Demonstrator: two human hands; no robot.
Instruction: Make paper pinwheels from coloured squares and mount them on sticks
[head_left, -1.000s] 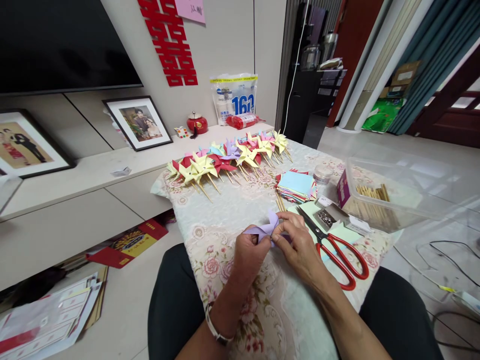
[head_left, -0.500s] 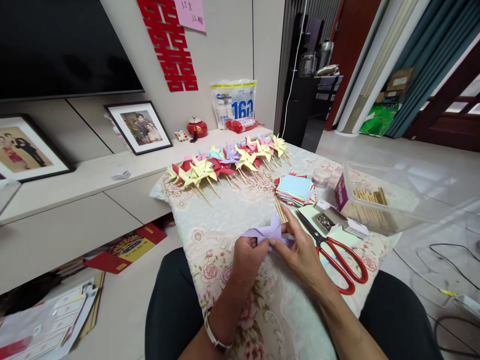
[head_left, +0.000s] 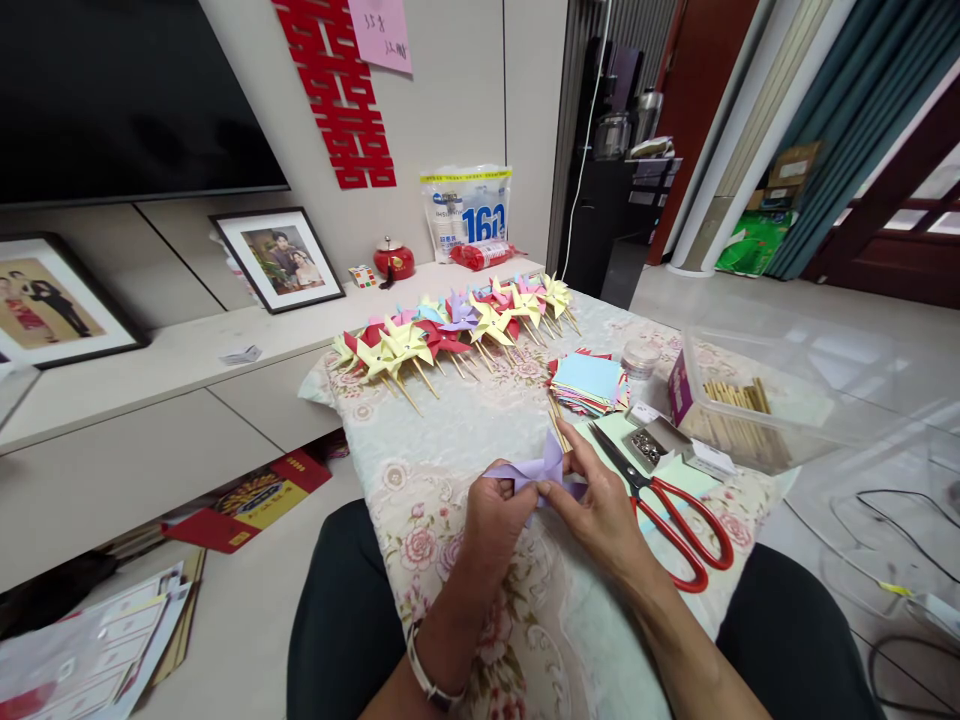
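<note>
Over the lap, on the flowered cloth, a purple paper pinwheel is held between both hands. The left hand is closed on its near-left part, the fingertips pinched at the centre; the right hand is pinched on its right side, thumb and forefinger meeting the paper from that side. The pinwheel lies flat and wide, its long reach running left to right, one blade pointing left beyond the left hand and one rising toward the far side. Both hands are equally close, touching it.

Just right of the right hand, red-handled scissors are laid with the blades pointing away and leftward. Bare cloth is left open to the left and ahead of the hands. Beyond the scissors a small box of metal pins is set, then a stack of coloured paper squares with a few wooden sticks beside it, and a clear plastic bin holding more sticks. Farthest, near the cloth's far edge, a row of finished pinwheels is lined up.
</note>
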